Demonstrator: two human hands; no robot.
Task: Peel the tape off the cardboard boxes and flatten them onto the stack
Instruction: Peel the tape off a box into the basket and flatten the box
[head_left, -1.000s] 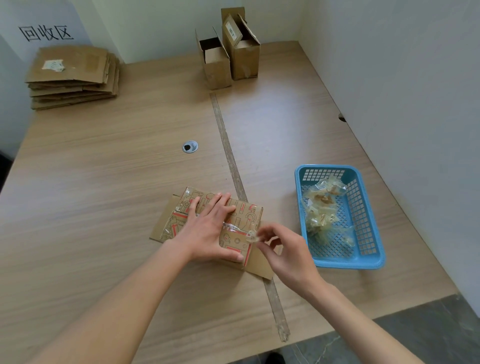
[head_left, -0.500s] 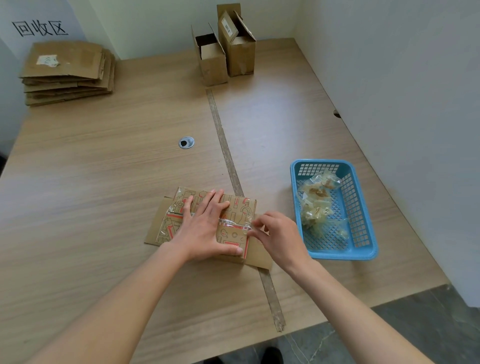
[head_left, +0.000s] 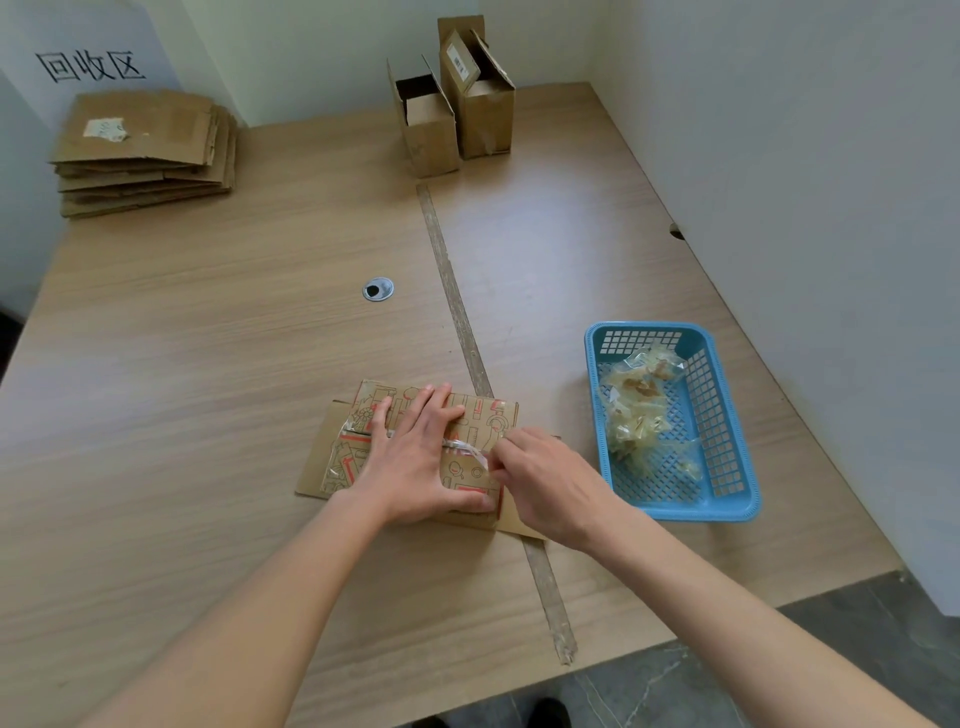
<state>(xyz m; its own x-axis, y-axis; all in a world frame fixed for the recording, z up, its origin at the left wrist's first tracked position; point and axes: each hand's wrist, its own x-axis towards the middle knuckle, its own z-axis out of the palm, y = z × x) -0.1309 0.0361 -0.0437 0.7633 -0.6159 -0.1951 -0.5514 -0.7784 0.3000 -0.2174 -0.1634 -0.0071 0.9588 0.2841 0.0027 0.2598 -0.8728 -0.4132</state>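
Since a second ago the right hand has come back from the box's right edge onto its top, and its fingertips now sit at the tape just right of the left hand. The fingers are curled at the loose end of the tape; they seem to pinch it, though the grip itself is partly hidden. The left hand has not shifted: it lies flat, fingers spread, pressing down on the printed box, which is under both hands near the table's front edge, across the table's centre seam. The tape runs across the box top from under the left palm toward the right fingers.

To the right of the box, apart from it, a blue basket holds crumpled tape scraps. The stack of flat cardboard lies at the far left corner. Two open boxes stand upright at the far edge, side by side.
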